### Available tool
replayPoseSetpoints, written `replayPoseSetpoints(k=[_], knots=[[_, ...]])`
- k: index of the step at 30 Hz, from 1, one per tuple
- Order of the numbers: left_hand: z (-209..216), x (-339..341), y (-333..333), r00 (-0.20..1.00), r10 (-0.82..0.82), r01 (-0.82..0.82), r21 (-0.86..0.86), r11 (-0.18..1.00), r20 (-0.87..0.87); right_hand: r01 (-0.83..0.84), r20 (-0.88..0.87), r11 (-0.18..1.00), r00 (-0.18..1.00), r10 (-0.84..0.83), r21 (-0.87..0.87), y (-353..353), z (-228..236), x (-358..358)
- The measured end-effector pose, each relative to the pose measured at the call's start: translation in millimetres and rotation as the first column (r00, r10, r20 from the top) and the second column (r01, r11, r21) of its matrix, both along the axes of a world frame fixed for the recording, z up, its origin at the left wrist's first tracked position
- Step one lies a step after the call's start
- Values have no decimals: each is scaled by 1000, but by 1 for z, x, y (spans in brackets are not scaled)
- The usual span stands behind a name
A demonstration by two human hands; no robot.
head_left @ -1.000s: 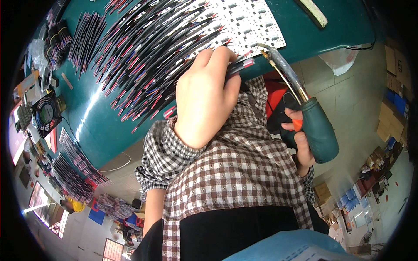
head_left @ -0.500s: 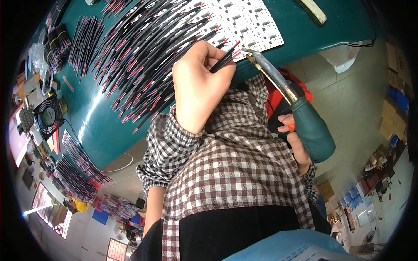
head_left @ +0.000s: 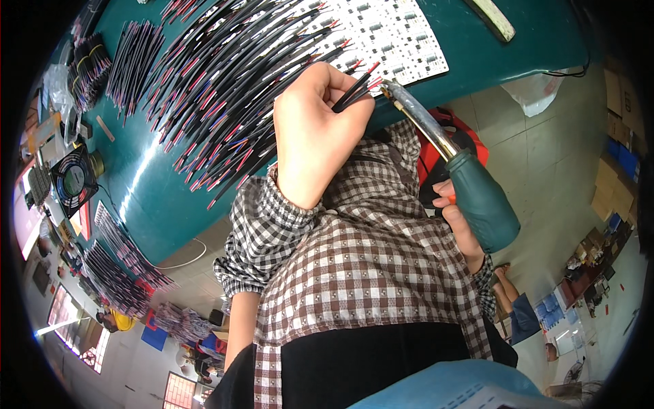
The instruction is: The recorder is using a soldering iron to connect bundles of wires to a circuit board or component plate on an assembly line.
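Observation:
My left hand (head_left: 317, 129) is closed around a few black cables (head_left: 351, 94), whose red and pale wire ends stick out to the right. Beside those ends is the tip of a soldering gun (head_left: 487, 204) with a green body and a metal barrel; whether it touches a wire I cannot tell. My right hand (head_left: 456, 221) grips the soldering gun, its fingers partly hidden behind the body. Just beyond my left hand lies a white circuit board panel (head_left: 409, 41) with many small dark parts. A wide row of black cables (head_left: 218, 102) with red, blue and white ends fans out across it to the left.
The green table (head_left: 490, 65) carries more cable bundles (head_left: 135, 68) at the left, a small fan (head_left: 73, 178) and a pale worn strip (head_left: 492, 19) at the far right. A plastic bag (head_left: 535, 92) hangs past the table edge. Another person's legs (head_left: 507, 293) show at lower right.
The soldering gun has shifted slightly left. My left hand has moved a little right with the cables. A person's legs have come into sight at lower right.

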State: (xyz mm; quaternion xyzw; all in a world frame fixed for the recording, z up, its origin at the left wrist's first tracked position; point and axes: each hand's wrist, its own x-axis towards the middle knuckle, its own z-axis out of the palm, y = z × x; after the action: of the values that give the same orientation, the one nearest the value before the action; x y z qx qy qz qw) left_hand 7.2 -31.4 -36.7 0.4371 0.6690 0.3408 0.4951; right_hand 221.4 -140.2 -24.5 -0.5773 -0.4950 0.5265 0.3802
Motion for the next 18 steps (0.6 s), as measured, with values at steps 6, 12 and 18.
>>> replayPoseSetpoints(k=[6, 12, 18], knots=[[-2, 0, 1, 1000, 1, -1, 1, 1000, -4, -10, 43, 1000, 999, 11, -24, 2, 1, 2], [0, -1, -2, 1000, 0, 0, 8, 1000, 3, -137, 372, 986, 924, 93, 92, -10, -5, 6], [-1, 2, -7, 1000, -5, 5, 5, 1000, -7, 94, -141, 994, 985, -101, -53, -6, 11, -4]])
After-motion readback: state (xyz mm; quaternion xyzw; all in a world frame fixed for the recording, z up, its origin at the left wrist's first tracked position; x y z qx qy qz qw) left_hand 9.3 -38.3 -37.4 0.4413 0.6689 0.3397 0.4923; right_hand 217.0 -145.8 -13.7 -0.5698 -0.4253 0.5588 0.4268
